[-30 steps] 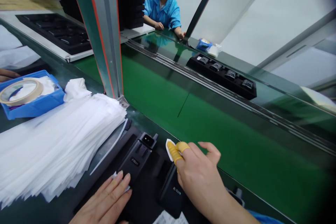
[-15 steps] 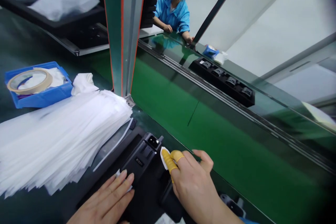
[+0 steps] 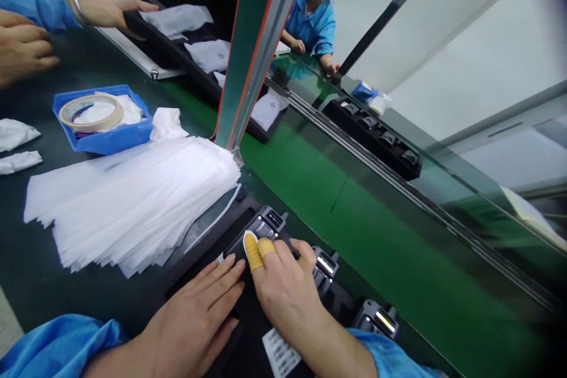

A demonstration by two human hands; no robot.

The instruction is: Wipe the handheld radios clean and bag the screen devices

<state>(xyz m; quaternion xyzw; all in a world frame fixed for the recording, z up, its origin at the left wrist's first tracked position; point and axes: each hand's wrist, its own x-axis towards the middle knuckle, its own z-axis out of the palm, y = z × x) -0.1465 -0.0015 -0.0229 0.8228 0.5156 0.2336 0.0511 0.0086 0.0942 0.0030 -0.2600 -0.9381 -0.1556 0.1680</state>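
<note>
A black tray [image 3: 195, 254] lies at the near edge with black devices lined up in it. My left hand [image 3: 199, 313] rests flat on the tray beside the first black device [image 3: 268, 223], fingers stretched out, a scrap of white under the fingertips. My right hand [image 3: 283, 289] wears yellow finger cots on two fingers. Those fingers press a small white wipe [image 3: 248, 237] against the top of that device. Two more devices [image 3: 325, 263] [image 3: 376, 319] sit to the right of my right hand.
A fanned stack of white foam bags [image 3: 133, 201] lies left of the tray, with a blue bin holding a tape roll [image 3: 101, 118] behind it. A slanted metal post [image 3: 257, 53] meets the green conveyor belt [image 3: 354, 218]. A co-worker's hands [image 3: 106, 9] hold another tray at top left. A further tray of devices [image 3: 376, 130] lies across the belt, near a person in blue [image 3: 314, 23].
The view swung left and down. My right hand moved left with the wipe onto the first device. A co-worker's hands and a tray with white pieces came into view at top left.
</note>
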